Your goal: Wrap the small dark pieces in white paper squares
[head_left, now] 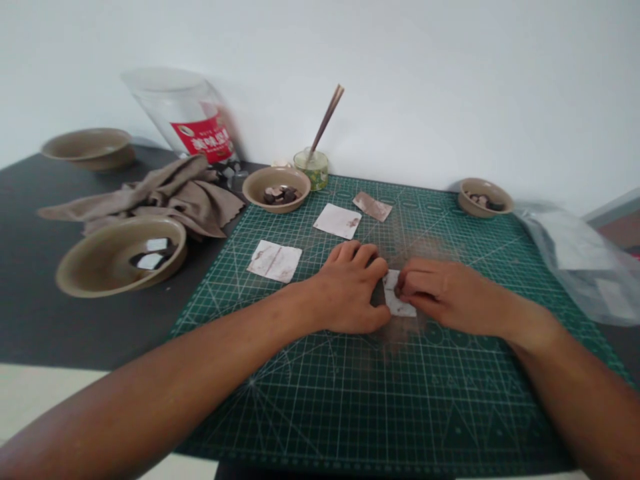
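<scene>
Head view: small white sheet lies on green mat, between left hand and right hand. Right: fingers bunched over it, can't tell if pinching anything. Left: loosely spread at sheet's near side, nothing visibly gripped. Probably light, thin, easily torn; best held by 2 edges.

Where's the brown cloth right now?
Head view, left side: the brown cloth lies crumpled on the dark table, between the red-labelled jar and the near-left bowl, beside the green mat.
</scene>
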Available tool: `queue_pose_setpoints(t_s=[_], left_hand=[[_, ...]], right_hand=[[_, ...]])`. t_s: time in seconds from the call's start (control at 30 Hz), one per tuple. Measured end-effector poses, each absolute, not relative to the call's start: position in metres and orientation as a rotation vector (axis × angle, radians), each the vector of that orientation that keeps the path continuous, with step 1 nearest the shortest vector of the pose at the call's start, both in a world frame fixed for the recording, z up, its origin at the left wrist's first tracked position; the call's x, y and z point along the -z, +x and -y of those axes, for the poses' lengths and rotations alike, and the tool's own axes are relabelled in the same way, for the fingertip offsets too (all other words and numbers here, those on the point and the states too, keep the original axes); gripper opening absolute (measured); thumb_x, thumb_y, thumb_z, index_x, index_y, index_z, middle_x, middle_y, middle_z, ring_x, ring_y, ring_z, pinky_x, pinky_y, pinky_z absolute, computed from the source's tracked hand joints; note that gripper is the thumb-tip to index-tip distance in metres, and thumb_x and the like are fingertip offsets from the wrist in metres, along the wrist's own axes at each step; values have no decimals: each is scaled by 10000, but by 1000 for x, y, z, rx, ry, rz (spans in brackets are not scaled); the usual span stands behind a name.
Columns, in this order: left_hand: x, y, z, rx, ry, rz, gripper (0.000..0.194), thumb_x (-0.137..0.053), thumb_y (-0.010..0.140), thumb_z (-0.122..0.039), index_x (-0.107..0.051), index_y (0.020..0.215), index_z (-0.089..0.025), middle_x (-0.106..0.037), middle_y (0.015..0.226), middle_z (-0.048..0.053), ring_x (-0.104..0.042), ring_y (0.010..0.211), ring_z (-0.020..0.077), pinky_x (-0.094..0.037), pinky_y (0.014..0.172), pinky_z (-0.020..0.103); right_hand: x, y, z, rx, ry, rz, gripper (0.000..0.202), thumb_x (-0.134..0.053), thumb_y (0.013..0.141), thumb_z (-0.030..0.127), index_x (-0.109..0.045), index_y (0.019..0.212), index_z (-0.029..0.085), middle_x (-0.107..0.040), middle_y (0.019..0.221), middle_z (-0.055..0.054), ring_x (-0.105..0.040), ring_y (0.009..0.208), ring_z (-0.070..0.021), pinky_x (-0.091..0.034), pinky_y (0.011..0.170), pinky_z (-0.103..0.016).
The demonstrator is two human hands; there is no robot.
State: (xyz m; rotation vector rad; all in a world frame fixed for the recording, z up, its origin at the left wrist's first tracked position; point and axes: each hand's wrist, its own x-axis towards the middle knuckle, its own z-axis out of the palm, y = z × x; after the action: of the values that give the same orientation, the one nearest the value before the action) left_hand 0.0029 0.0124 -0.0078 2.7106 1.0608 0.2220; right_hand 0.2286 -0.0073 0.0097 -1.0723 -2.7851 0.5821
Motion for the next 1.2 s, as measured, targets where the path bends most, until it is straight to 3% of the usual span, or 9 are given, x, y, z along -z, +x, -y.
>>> queue_pose_setpoints(t_s=[0.1, 0.3, 0.43, 0.63, 0.8, 0.97, 1.2], left_hand=[[9, 2, -12, -232, 2715, -1044, 471, -582, 827, -509, -539, 1173, -191, -493, 1323, 117, -408, 1278, 368, -336, 1123, 547], [11, 3, -12, -246, 2716, -1058, 462, -574, 835, -513, -539, 1166, -192, -493, 1328, 120, -409, 1285, 369, -341, 1113, 548], [10, 3, -12, -247, 2711, -1041, 475, -576, 833, -514, -532, 1185, -197, -494, 1324, 114, -409, 1284, 365, -338, 1116, 538], [9, 3, -12, -211, 2705, -1060, 453, -572, 832, -495, -528, 1166, -192, -484, 1333, 117, -396, 1295, 371, -331, 1120, 547], [10, 3, -12, -224, 2713, -1039, 488, -575, 833, -519, -533, 1187, -186, -484, 1325, 118, -398, 1287, 373, -331, 1122, 546], [10, 4, -11, -217, 2714, -1069, 445, -569, 838, -492, -542, 1156, -182, -478, 1332, 122, -389, 1295, 379, -317, 1137, 553], [12, 4, -11, -237, 2730, -1051, 444, -567, 841, -496, -540, 1151, -178, -481, 1321, 124, -392, 1289, 374, -335, 1127, 551]], right_hand=[[-10, 230, 9, -713, -1017, 2813, 134, -542, 993, 197, -640, 902, 192, -627, 935, -22, -589, 796, -148, -447, 730, -295], [-9, 232, 4, -519, -1105, 2777, 164, -511, 1007, 210, -653, 927, 192, -624, 959, -46, -596, 843, -178, -452, 760, -324], [-10, 233, 5, -675, -1051, 2818, 151, -527, 999, 206, -644, 903, 201, -629, 926, -29, -594, 785, -156, -450, 718, -302], [-7, 230, 1, -432, -1135, 2762, 166, -515, 994, 181, -656, 908, 191, -633, 960, -53, -605, 852, -187, -446, 749, -323], [-13, 231, 5, -695, -1070, 2817, 156, -529, 996, 199, -652, 901, 203, -638, 933, -23, -599, 791, -152, -443, 727, -293], [-10, 230, 4, -496, -1147, 2773, 153, -521, 998, 197, -655, 923, 197, -629, 946, -36, -601, 837, -172, -436, 751, -311], [-7, 232, 8, -544, -1102, 2766, 144, -524, 995, 198, -652, 927, 197, -634, 943, -37, -597, 824, -168, -447, 741, -303]])
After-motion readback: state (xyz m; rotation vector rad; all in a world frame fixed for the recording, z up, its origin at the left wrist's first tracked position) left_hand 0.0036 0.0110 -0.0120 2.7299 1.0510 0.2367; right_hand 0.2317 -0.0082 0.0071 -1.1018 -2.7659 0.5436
